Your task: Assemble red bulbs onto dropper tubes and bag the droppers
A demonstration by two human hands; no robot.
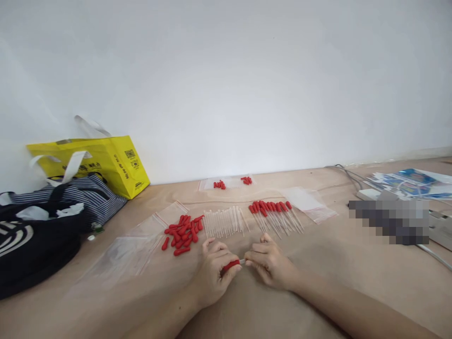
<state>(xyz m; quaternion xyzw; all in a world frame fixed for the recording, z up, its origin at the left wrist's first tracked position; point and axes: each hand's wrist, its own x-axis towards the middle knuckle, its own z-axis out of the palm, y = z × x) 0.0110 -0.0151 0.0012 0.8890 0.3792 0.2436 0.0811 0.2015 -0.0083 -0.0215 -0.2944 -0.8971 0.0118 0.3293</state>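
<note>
My left hand [214, 269] is closed around a red rubber dropper bulb [231, 265]. Opposite it, my right hand [271, 263] pinches a thin clear dropper tube [242, 261], whose visible end meets the bulb's opening; how deep it sits is hidden. Beyond my left hand lies a pile of loose red bulbs [182, 231]. A row of bare clear tubes [223, 222] is spread just ahead of both hands. Farther right, several droppers [275, 217] lie side by side, red bulbs fitted on their far ends.
Clear zip bags [123, 254] lie at the left, and another plastic bag [309, 203] at the back right. More bulbs [219, 185] rest on a bag by the wall. A yellow bag [120, 165] and a black bag [31, 254] stand left; papers [413, 182] and cables lie right.
</note>
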